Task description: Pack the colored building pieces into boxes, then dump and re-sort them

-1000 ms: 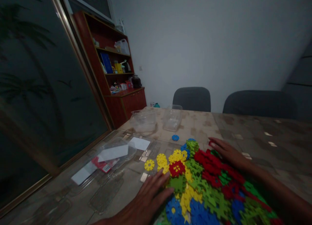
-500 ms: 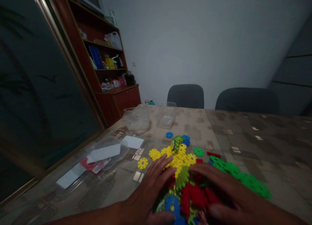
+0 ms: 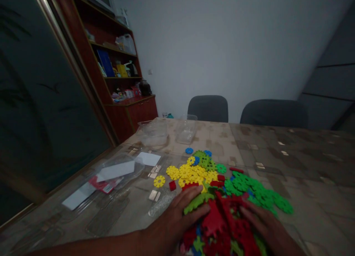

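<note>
A heap of red, lime-green and blue plastic building pieces (image 3: 215, 217) lies close in front of me, pressed between my two hands. On its left side, my left hand (image 3: 177, 215) has its fingers curved over a lime-green piece and the red ones. From the right, my right hand (image 3: 263, 222) curls its fingertips onto red pieces; this hand is partly blurred. Just beyond the fingers are yellow snowflake discs (image 3: 191, 173). Green discs (image 3: 249, 189) spread to the right, and lime-green pieces (image 3: 204, 160) lie behind the yellow ones.
Two clear plastic containers (image 3: 185, 132) stand at the table's far edge. To the left lie a clear lid (image 3: 138, 167), white cards (image 3: 118, 171) and a red-and-white packet (image 3: 104, 184). A small red block (image 3: 172, 185) sits beside a yellow disc (image 3: 159, 181). Two chairs (image 3: 208, 108) stand behind the table.
My hands have moved apart around the heap, and red pieces now bulge up between them. More green and lime-green pieces show beyond. The view has shifted slightly.
</note>
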Action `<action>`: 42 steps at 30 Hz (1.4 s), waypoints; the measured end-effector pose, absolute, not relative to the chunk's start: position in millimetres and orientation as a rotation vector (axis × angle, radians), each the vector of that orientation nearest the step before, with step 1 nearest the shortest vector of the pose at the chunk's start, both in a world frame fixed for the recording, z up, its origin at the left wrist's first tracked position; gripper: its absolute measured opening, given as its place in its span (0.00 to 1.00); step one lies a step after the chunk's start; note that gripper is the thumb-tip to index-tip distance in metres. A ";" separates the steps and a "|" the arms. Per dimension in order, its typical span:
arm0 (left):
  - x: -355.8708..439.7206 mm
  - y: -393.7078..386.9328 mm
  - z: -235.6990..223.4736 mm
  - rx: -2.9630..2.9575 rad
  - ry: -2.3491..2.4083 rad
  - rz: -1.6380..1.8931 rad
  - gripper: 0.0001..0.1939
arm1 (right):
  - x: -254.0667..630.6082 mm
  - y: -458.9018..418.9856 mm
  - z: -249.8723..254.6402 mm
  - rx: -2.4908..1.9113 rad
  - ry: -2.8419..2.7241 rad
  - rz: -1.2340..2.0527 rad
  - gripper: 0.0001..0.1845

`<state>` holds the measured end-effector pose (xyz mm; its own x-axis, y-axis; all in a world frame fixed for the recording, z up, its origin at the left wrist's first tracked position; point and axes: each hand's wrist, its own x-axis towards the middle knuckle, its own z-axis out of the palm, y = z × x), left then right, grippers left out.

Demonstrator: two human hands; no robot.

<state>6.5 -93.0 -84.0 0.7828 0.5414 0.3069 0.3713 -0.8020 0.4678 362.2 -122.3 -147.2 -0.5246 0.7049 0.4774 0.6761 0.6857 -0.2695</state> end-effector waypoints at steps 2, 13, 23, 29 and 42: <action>13.4 -89.3 -88.2 2.507 0.768 0.743 0.51 | 329.4 -116.3 -124.7 -1.012 -2.296 0.061 0.52; 0.8 -84.6 -92.9 2.314 1.133 0.923 0.43 | 276.1 -39.2 -84.9 -1.162 -2.142 0.250 0.35; -38.7 -105.4 -85.5 2.493 1.199 0.674 0.48 | 376.4 -60.8 -115.6 -1.639 -1.953 0.057 0.34; -21.0 -91.2 -96.3 2.455 1.070 0.704 0.45 | 315.5 -78.1 -104.9 -1.467 -2.007 0.301 0.31; 29.4 39.0 -52.6 2.267 1.248 0.761 0.25 | 252.6 90.4 -67.3 -1.185 -2.268 0.572 0.30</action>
<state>29.4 39.0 -52.6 0.4410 0.8612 0.2525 0.6186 -0.4956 0.6097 252.6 90.4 -67.3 -0.4864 0.8384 0.2458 0.6218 0.5298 -0.5768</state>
